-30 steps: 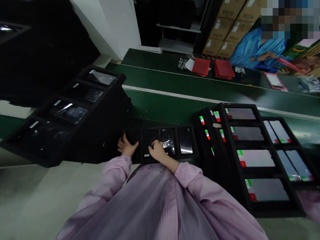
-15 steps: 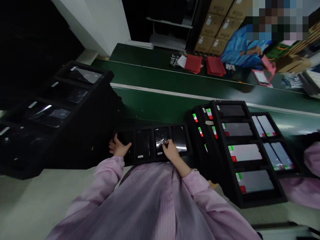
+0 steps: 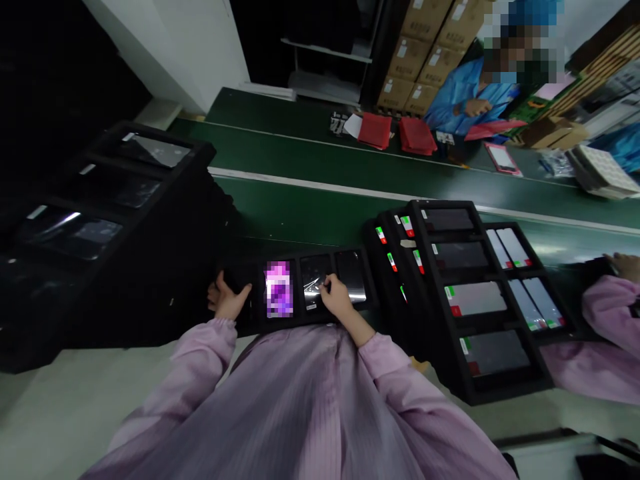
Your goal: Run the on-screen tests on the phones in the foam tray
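The left hand (image 3: 227, 301) clasps the black tray's (image 3: 300, 319) left end, fingers half hidden. At the surface's near edge, the right hand (image 3: 336, 298) pinches glossy film (image 3: 315, 285) on the tray's middle phone.

No words, brand names or numbers can be read anywhere in this view. White labels (image 3: 437, 57) sit on the stacked cardboard boxes (image 3: 425, 40) at the back, but their print is too small to make out. Green and red tabs (image 3: 451, 297) mark the screen panels in the black trays (image 3: 505, 393) on the right; the tabs carry no legible writing.
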{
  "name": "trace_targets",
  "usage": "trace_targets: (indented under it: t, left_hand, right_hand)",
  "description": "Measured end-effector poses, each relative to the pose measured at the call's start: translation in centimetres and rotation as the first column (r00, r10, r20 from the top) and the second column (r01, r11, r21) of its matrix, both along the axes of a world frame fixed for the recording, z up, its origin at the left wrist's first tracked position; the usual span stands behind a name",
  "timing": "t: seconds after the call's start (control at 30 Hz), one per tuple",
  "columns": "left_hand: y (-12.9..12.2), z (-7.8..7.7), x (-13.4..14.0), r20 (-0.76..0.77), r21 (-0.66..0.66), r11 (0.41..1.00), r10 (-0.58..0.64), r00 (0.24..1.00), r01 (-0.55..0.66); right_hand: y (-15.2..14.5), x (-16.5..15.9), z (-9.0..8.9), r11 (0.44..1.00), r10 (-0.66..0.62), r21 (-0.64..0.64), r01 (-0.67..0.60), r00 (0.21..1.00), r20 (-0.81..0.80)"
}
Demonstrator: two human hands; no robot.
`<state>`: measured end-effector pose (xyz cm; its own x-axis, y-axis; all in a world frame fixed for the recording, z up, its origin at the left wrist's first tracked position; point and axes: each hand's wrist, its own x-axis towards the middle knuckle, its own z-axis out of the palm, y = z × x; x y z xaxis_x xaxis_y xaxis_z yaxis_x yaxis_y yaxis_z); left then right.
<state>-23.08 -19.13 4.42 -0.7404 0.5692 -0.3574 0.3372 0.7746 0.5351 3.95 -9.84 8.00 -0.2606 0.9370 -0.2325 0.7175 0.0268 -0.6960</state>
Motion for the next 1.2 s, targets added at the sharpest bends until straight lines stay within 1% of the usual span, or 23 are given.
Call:
trace_targets:
  t: [0.03,0.1,0.17,0.23,0.3,0.4,0.47,0.67,0.77,0.87,0.97,1.07,1.13,1.2]
  left_hand:
    - [0.0,0.1,-0.1,0.006,0.012,1.0,0.009,1.0,-0.009]
    - [-0.2,0.1,-0.3,0.015,0.03,0.999,0.023,1.0,-0.023]
    - [-0.5,0.1,-0.6,0.038,0.054,0.998,0.016,0.999,-0.018]
    - [-0.9,0.0,-1.0,0.066,0.094,0.995,0.012,0.998,-0.018]
    - [-1.1,-0.2,-1.2,0.083,0.142,0.989,0.035,0.996,-0.046]
    - [-1.3,-0.3,-1.4,0.103,0.188,0.978,0.076,0.992,-0.094]
    - [-1.3,-0.3,-1.3,0.122,0.204,0.974,0.073,0.99,-0.097]
    - [-1.2,0.0,-1.3,0.139,0.204,0.972,0.09,0.986,-0.117]
    - [-1.3,-0.3,-1.8,0.134,0.204,0.974,0.075,0.988,-0.101]
    - [-2.0,-1.0,-2.2,0.115,0.203,0.975,0.062,0.991,-0.085]
    - [-3.3,-1.6,-2.3,0.016,0.17,0.984,0.047,0.999,-0.049]
    - [-4.4,-2.2,-2.3,-0.074,0.096,0.995,0.031,0.997,-0.024]
    - [-4.8,-2.7,-2.6,-0.09,0.025,1.0,0.012,0.996,-0.01]
    - [-4.9,-3.2,-3.3,-0.079,-0.039,0.999,-0.026,0.997,0.023]
  right_hand:
    - [0.4,0.7,0.2,1.0,-0.026,0.011,0.026,0.999,0.022]
    - [1.3,2.4,0.6,0.991,-0.132,0.045,0.127,0.984,0.117]
    - [2.1,4.1,1.0,0.969,-0.246,0.086,0.232,0.943,0.223]
    - [2.6,5.5,1.1,0.956,-0.293,0.1,0.276,0.918,0.268]
    - [2.8,6.2,1.0,0.955,-0.298,0.099,0.281,0.917,0.267]
    - [2.9,6.3,0.6,0.955,-0.293,0.109,0.275,0.925,0.243]
    - [3.0,6.1,0.4,0.958,-0.282,0.12,0.261,0.933,0.225]
    - [3.5,6.0,0.5,0.974,-0.212,0.13,0.188,0.954,0.213]
    - [3.4,6.5,0.8,0.979,-0.182,0.128,0.157,0.961,0.21]
    - [2.6,7.6,0.6,0.979,-0.167,0.144,0.146,0.975,0.145]
    - [0.7,9.0,-0.1,0.974,-0.154,0.172,0.15,0.988,0.009]
    - [-1.3,10.3,-0.9,0.972,-0.112,0.197,0.128,0.99,-0.088]
    - [-2.4,10.9,-1.2,0.974,-0.075,0.205,0.094,0.992,-0.1]
    - [-3.1,11.3,-1.2,0.981,-0.033,0.186,0.047,0.996,-0.078]
